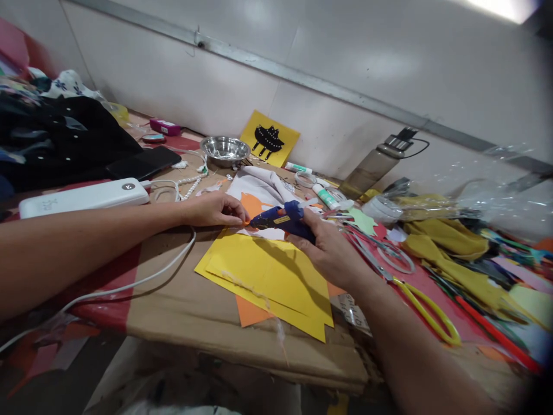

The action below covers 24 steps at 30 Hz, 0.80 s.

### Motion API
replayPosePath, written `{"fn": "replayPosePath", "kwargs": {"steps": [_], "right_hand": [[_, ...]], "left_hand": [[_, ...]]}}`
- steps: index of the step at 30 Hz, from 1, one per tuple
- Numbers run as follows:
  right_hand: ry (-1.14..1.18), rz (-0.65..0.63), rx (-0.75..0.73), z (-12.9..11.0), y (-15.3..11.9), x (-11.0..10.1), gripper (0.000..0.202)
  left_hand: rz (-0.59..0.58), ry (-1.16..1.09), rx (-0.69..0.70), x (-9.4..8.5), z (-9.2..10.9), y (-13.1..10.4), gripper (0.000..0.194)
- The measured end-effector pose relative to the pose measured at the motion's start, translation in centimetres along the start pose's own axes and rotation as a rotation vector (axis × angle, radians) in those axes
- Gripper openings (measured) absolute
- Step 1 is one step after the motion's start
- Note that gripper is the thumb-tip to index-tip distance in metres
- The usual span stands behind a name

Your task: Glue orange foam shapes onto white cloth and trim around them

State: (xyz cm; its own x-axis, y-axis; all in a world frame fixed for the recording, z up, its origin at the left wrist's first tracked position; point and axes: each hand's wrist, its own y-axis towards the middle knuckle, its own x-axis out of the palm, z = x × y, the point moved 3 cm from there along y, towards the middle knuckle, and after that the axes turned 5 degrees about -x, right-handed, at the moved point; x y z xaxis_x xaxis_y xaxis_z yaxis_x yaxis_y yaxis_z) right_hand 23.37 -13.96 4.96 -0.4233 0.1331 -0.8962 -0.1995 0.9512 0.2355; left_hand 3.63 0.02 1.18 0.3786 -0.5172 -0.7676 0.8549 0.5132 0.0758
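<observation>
My right hand (326, 245) is wrapped round a blue glue gun (283, 219), its nozzle pointing left. My left hand (222, 210) is closed in a pinch right at the nozzle tip, on a small orange piece (247, 222) whose shape is mostly hidden. Behind the fingertips lies a cut orange paper (253, 204), partly over a grey cloth (263, 181). Below both hands, yellow paper sheets (268, 271) rest on the cardboard-covered table (173, 288), with thin glue strings across them. Another orange paper (250, 311) sticks out from under the yellow sheets.
A white power bank (84, 196) with its cable stands left, near a black phone (144, 161). Behind are a steel bowl (224, 151) and a yellow card (274, 138) with a black cutout. Glue sticks, a bottle (374, 164), yellow-handled scissors (427, 311) and scraps crowd the right.
</observation>
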Motion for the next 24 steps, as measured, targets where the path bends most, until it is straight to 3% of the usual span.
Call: {"fn": "replayPosePath", "kwargs": {"steps": [12, 24], "right_hand": [[0.004, 0.027, -0.013, -0.5, 0.2, 1.0, 0.018], [-0.002, -0.025, 0.032, -0.4, 0.0, 1.1, 0.028]], "left_hand": [[-0.027, 0.007, 0.02, -0.1, -0.2, 0.1, 0.018], [-0.033, -0.024, 0.029, -0.1, 0.1, 0.1, 0.017]]}}
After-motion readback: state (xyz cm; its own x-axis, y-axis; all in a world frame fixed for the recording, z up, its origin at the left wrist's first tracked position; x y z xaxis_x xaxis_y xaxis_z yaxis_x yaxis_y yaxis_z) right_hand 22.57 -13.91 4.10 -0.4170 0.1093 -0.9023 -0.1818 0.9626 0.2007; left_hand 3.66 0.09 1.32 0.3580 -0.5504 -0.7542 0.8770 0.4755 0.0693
